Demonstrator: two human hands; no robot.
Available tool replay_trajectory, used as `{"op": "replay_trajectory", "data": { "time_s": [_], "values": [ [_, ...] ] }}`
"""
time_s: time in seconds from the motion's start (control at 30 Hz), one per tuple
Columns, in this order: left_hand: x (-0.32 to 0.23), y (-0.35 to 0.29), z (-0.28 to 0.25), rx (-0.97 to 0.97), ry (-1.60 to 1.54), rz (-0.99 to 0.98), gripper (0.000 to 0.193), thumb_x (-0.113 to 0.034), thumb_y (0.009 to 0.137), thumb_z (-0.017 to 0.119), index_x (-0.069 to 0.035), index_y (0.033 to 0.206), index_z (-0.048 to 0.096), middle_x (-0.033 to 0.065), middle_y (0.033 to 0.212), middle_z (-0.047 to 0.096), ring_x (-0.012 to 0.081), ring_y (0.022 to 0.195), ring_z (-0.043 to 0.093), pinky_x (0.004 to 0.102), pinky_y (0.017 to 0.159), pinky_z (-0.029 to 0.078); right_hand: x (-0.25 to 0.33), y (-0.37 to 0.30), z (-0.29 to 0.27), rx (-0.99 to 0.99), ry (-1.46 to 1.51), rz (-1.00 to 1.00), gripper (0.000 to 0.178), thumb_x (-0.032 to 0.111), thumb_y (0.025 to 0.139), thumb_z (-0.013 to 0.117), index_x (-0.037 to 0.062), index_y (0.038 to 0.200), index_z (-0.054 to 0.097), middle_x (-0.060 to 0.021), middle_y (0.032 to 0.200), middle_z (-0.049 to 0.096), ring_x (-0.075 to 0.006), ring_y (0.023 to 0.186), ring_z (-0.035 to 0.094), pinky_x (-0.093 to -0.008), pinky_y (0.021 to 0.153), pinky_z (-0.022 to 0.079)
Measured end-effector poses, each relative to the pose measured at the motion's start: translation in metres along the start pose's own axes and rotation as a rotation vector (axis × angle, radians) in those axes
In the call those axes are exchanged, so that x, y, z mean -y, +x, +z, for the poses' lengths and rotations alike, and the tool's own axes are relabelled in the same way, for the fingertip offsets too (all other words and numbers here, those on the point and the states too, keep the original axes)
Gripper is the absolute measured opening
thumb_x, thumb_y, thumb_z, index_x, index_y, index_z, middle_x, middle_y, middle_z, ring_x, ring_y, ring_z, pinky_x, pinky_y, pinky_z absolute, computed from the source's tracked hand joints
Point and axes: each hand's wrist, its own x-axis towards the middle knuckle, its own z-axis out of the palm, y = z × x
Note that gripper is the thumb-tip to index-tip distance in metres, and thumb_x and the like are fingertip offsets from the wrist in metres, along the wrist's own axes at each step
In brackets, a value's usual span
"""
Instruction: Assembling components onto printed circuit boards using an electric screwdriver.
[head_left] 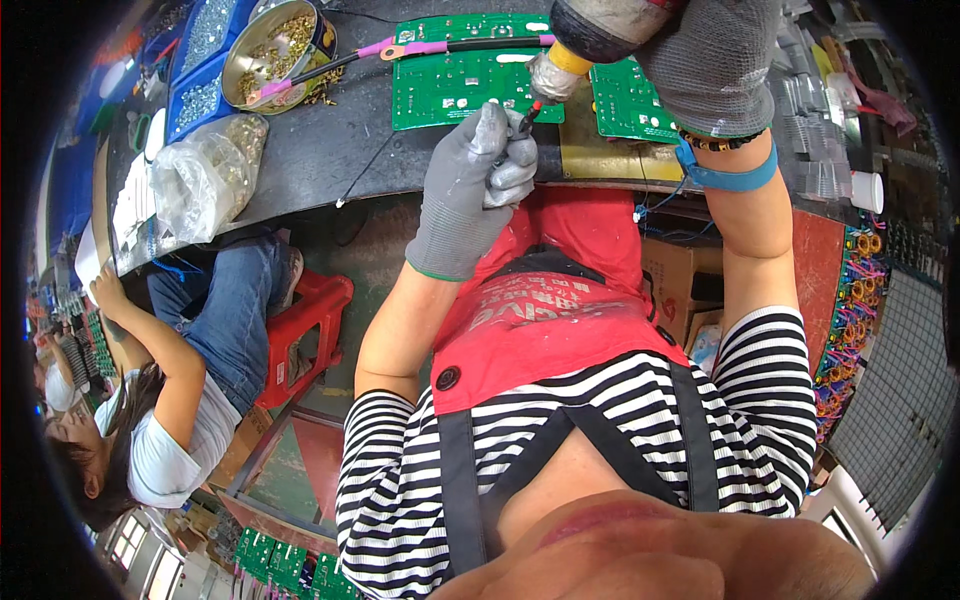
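Observation:
My right hand (715, 75), in a grey knitted glove, is wrapped round a power screwdriver (600, 25) with a dark body and a yellow band. Its bit, with a red part, points down and left toward my left hand (475, 180). That hand wears a grey coated glove and has its fingers closed at the bit's tip; whatever small dark piece they hold is mostly hidden. Behind it a green circuit board (440, 95) lies on the dark bench. Across the board runs a black cable (485, 44) with pink sleeves and a copper lug.
A second green board (625, 100) lies to the right. At the left are a round tin (240, 75) of brass-coloured hardware, blue bins (195, 95) of small metal parts and a clear plastic bag (205, 180). A co-worker (180, 420) sits left, near a red stool (310, 330).

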Motion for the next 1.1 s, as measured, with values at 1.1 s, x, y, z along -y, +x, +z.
{"op": "replay_trajectory", "data": {
  "time_s": [1.1],
  "values": [
    [0.021, -0.026, -0.015, -0.436, 0.548, 0.389, 0.037, -0.026, 0.101, 0.055, 0.008, 0.114, 0.060, 0.0007, 0.072, 0.050, 0.0027, 0.055, 0.035, 0.0176, 0.045, 0.027, -0.014, 0.005, 0.008, -0.200, -0.002, 0.057, 0.030, 0.000, 0.078, 0.063, -0.0017, 0.107, 0.056, -0.0116, 0.091, 0.064, -0.0191, 0.075, 0.065, -0.0306, 0.065, 0.057]
  ]
}}
